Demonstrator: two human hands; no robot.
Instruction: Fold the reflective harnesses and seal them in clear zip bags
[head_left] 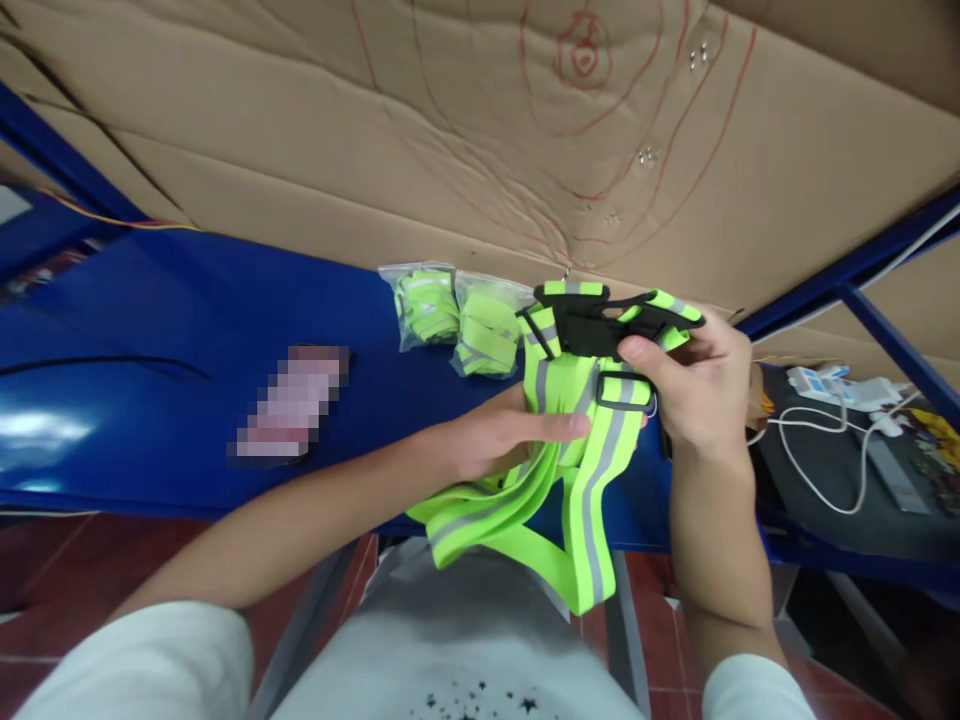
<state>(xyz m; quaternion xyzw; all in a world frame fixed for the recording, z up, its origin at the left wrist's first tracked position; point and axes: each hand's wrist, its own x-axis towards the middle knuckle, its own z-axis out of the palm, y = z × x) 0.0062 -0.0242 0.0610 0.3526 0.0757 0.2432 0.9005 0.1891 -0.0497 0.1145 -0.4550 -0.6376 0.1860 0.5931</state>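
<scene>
Nearest my head camera is the pale shirt front (450,640), and just above it the loose ends of the reflective strap harness (577,480) hang down, neon yellow with a grey stripe. I take the blue table (187,380) as my landmark: the harness is held over its near edge, toward the right end.

My left hand (499,435) comes in from the left and cups the bundled straps from below, fingers curled together around the webbing at mid-height. My right hand (694,385) is higher and to the right, thumb pressed on top and fingers clamped on the black buckle (600,330) at the harness's upper end. The buckle's long axis runs roughly left to right, sticking out leftward from those fingertips; the straps' long axis falls away downward from it. So the right hand is the nearer one to the buckle, the left only steadies the webbing beneath.

Farther back on the table, just behind the harness, lie two clear bags of folded straps (457,315). A blurred pink object (289,400) rests on the table well left. Cardboard sheets (450,120) stand behind the table, and white cables (825,440) lie off its right end.
</scene>
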